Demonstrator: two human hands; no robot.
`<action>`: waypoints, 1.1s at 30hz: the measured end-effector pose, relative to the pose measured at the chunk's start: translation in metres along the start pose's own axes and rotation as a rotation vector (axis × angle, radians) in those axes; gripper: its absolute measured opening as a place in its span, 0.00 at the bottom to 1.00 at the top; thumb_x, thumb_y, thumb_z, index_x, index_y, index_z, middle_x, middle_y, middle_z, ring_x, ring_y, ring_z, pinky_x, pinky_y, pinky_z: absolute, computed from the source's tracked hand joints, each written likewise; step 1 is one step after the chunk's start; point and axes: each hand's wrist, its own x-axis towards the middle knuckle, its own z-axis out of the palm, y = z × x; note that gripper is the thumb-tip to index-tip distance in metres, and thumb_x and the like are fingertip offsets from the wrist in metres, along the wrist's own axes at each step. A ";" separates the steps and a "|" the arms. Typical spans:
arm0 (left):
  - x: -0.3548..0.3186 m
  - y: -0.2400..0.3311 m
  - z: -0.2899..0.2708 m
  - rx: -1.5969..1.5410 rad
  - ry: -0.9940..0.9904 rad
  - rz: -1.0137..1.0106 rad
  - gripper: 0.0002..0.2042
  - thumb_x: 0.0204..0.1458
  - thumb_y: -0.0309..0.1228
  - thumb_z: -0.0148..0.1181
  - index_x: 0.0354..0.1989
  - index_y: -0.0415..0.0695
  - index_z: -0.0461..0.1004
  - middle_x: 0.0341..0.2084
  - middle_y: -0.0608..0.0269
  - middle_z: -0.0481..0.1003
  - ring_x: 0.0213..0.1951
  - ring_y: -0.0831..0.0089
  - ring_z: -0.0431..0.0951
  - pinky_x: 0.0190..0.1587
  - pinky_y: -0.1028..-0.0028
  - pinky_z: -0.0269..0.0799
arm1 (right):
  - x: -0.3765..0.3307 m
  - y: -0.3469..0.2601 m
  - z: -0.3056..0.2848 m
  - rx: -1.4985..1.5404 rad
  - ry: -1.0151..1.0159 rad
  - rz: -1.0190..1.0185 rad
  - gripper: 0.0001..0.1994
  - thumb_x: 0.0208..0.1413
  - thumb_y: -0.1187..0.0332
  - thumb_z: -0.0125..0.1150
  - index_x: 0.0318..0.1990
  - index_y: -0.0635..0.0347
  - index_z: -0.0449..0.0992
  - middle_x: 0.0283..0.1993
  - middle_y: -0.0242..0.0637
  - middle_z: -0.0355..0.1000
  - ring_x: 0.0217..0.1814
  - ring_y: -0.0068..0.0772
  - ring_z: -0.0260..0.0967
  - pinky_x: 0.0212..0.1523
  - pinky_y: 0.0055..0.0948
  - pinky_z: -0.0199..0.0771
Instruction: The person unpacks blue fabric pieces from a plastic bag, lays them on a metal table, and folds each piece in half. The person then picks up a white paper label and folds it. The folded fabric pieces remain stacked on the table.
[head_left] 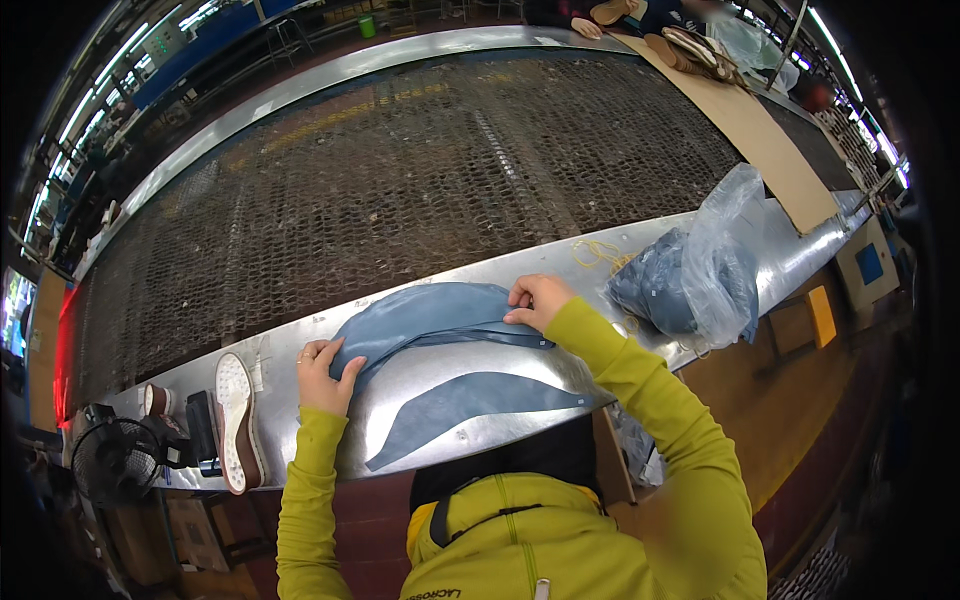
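Left hand point(325, 377), lower left of centre: fingers curled, palm down. Right hand point(538, 301), centre: fingers bent, pressing down. Both forearms extended forward.

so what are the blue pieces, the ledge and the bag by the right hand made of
Blue pieces: soft matte fabric or thin leather, judging by their limp folds; cannot tell which. Ledge: bare sheet metal, shiny with dull reflections. Bag: thin clear plastic, crinkled and glossy.
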 end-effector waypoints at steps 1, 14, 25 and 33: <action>-0.002 0.002 0.002 -0.031 0.040 -0.025 0.15 0.42 0.32 0.68 0.37 0.36 0.76 0.37 0.54 0.71 0.43 0.58 0.69 0.45 0.64 0.65 | -0.003 -0.003 0.001 0.005 0.032 -0.005 0.09 0.41 0.70 0.71 0.29 0.60 0.76 0.26 0.34 0.71 0.29 0.27 0.68 0.32 0.26 0.69; -0.052 0.049 -0.022 -0.589 -0.407 -0.363 0.07 0.52 0.22 0.59 0.39 0.34 0.74 0.25 0.67 0.75 0.27 0.85 0.70 0.31 0.84 0.64 | -0.115 0.018 -0.028 0.284 -0.243 0.266 0.06 0.44 0.74 0.69 0.28 0.63 0.77 0.24 0.28 0.73 0.26 0.14 0.66 0.29 0.18 0.67; -0.110 0.069 -0.019 0.089 -0.238 -0.059 0.21 0.42 0.34 0.67 0.44 0.38 0.71 0.37 0.50 0.67 0.41 0.53 0.67 0.45 0.61 0.65 | -0.162 0.037 -0.009 0.109 0.088 0.048 0.08 0.45 0.74 0.67 0.35 0.61 0.77 0.31 0.33 0.69 0.28 0.24 0.65 0.30 0.23 0.67; -0.136 0.057 -0.023 0.033 -0.086 -0.095 0.14 0.39 0.26 0.68 0.33 0.39 0.71 0.31 0.56 0.72 0.34 0.58 0.69 0.40 0.65 0.66 | -0.157 0.031 0.006 0.037 0.085 0.080 0.07 0.45 0.74 0.66 0.33 0.60 0.75 0.25 0.31 0.70 0.29 0.27 0.67 0.32 0.24 0.69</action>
